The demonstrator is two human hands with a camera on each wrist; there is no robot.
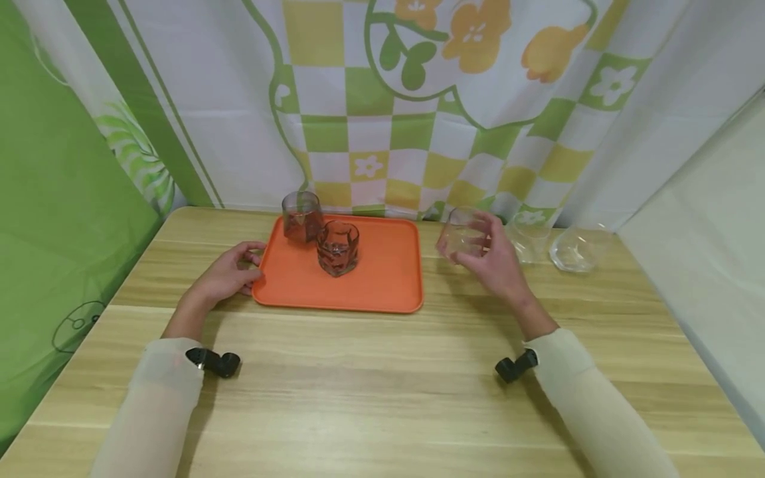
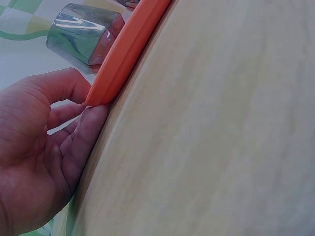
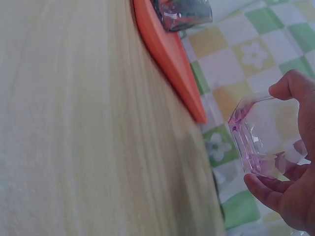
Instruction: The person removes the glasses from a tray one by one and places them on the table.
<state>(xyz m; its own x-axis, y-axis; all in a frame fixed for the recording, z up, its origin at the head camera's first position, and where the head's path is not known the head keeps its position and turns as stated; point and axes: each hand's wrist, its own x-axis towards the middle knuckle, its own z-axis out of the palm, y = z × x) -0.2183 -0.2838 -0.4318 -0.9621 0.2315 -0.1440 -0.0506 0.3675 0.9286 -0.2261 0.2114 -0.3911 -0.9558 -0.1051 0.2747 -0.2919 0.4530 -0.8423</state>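
My right hand (image 1: 499,262) grips a clear drinking glass (image 1: 463,232) between thumb and fingers, to the right of the orange tray (image 1: 382,292). In the right wrist view the glass (image 3: 253,142) looks faceted, with a pinkish tint at its base, and is held up off the tabletop. At the tray's left end, my left hand (image 1: 224,273) pinches the rim, thumb and index finger meeting the tray (image 2: 115,73) in the left wrist view. Two dark tinted glasses stand on the tray: a smooth one (image 1: 301,216) at the back left and a textured one (image 1: 338,249) nearer the middle.
Two more clear glasses, one (image 1: 526,239) just beyond my right hand and another (image 1: 574,251) farther right, stand near the back edge of the wooden table (image 1: 358,385). A patterned curtain (image 1: 370,133) hangs right behind the table.
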